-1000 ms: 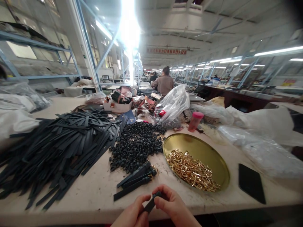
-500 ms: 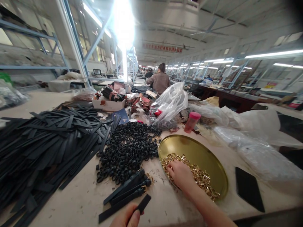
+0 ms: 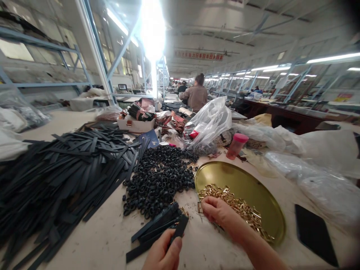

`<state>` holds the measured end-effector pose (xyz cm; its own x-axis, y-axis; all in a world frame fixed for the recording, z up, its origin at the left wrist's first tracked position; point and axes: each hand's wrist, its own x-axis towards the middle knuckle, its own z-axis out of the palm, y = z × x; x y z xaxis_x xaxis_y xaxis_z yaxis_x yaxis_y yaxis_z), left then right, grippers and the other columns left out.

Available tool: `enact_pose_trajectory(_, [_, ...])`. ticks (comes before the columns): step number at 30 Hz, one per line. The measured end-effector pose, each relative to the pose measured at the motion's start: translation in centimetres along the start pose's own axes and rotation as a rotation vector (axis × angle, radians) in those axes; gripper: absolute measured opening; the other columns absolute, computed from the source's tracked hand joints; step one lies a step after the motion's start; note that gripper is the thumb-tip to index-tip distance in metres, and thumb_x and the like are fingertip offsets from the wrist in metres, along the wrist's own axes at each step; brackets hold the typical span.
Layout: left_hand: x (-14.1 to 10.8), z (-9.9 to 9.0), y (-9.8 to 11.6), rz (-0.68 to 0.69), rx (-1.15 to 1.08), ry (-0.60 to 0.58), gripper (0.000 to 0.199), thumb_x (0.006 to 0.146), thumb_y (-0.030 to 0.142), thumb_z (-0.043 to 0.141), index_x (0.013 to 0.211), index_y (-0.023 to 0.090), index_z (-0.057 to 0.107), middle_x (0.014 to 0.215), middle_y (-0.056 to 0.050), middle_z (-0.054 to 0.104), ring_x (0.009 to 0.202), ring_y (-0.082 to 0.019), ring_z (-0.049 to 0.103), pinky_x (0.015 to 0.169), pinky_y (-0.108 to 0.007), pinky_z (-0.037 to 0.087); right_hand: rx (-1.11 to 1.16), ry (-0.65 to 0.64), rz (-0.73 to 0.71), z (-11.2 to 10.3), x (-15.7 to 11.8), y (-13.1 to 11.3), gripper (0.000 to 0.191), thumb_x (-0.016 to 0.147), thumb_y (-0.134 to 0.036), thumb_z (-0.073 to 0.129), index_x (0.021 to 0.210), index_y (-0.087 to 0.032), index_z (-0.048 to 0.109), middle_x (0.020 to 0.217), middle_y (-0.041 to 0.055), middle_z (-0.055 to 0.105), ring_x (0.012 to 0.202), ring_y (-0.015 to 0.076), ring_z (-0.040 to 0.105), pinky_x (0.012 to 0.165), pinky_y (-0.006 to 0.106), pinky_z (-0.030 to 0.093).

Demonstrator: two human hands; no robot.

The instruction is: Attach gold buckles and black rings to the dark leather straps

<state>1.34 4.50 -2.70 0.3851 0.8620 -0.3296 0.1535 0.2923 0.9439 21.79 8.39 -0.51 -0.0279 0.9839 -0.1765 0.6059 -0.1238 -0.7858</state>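
Note:
My left hand point(image 3: 165, 250) pinches a black strap point(image 3: 181, 225) between thumb and fingers at the front of the table. Just over the near left rim of a round gold tray point(image 3: 261, 198), my right hand point(image 3: 215, 210) is closed on a small gold buckle point(image 3: 200, 207), whose frame pokes out left of the fingertips. Many more gold buckles point(image 3: 247, 212) are heaped in the tray. Several black straps with buckles fitted point(image 3: 157, 225) lie beside my left hand. Behind them spreads a pile of small black loops point(image 3: 160, 176).
Long black strips point(image 3: 70, 168) are heaped on the left. A pink-lidded jar point(image 3: 237, 146) stands behind the tray, near a clear plastic bag point(image 3: 210, 120). A black flat rectangle point(image 3: 315, 232) lies to the right. A person point(image 3: 197, 93) sits farther off, back turned.
My right hand has come out of the heap to the tray's left rim with a gold buckle. My left hand has raised the strap slightly. The whole view has shifted a little.

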Motion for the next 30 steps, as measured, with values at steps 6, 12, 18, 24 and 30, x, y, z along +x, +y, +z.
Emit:
enact_pose_trajectory(6, [-0.4, 1.3, 0.6, -0.020, -0.283, -0.014, 0.045, 0.065, 0.062, 0.053, 0.075, 0.019, 0.043, 0.033, 0.014, 0.034, 0.023, -0.002, 0.018, 0.027, -0.017, 0.012, 0.955, -0.166, 0.117, 6.1, -5.1, -3.0, 0.029, 0.067, -0.039, 0.064, 0.058, -0.016, 0.049, 0.051, -0.0059, 0.045, 0.045, 0.0056, 0.036, 0.045, 0.019, 0.028])
enact_pose_trajectory(12, [-2.5, 0.6, -0.5, -0.052, -0.111, 0.113, 0.034, 0.066, 0.053, 0.052, 0.067, 0.021, 0.041, 0.031, 0.015, 0.029, 0.023, -0.003, 0.017, 0.027, -0.017, 0.013, 0.933, -0.244, 0.058, 7.8, -6.7, -2.0, 0.029, 0.063, -0.039, 0.070, 0.064, -0.015, 0.055, 0.056, -0.0044, 0.052, 0.048, 0.0064, 0.042, 0.050, 0.020, 0.032])
enact_pose_trajectory(18, [-4.7, 0.1, 0.2, 0.088, 0.194, 0.107, 0.011, 0.071, 0.026, 0.047, 0.071, 0.016, 0.052, 0.058, 0.005, 0.050, 0.056, -0.010, 0.045, 0.050, -0.020, 0.035, 0.856, -0.296, 0.079, 8.3, -7.8, -1.2, 0.035, 0.059, -0.044, 0.072, 0.060, -0.017, 0.050, 0.050, -0.0051, 0.053, 0.045, 0.0071, 0.043, 0.048, 0.020, 0.031])
enact_pose_trajectory(24, [-5.6, 0.2, 0.5, 0.038, 0.264, 0.002, 0.013, 0.072, 0.027, 0.046, 0.071, 0.016, 0.051, 0.057, 0.004, 0.047, 0.053, -0.011, 0.043, 0.047, -0.020, 0.031, 0.930, -0.222, -0.061, 8.2, -8.8, -1.6, 0.030, 0.057, -0.033, 0.076, 0.075, -0.017, 0.058, 0.060, -0.0060, 0.055, 0.054, 0.0077, 0.046, 0.052, 0.019, 0.034])
enact_pose_trajectory(30, [-5.7, -0.3, -0.4, 0.032, 0.168, -0.023, 0.035, 0.082, 0.046, 0.027, 0.082, 0.017, 0.047, 0.043, 0.010, 0.035, 0.034, -0.008, 0.029, 0.036, -0.019, 0.023, 1.152, -0.068, 0.111, 8.0, -8.9, -1.8, 0.030, 0.058, -0.033, 0.076, 0.080, -0.017, 0.064, 0.058, -0.0049, 0.057, 0.052, 0.0064, 0.050, 0.054, 0.019, 0.041])
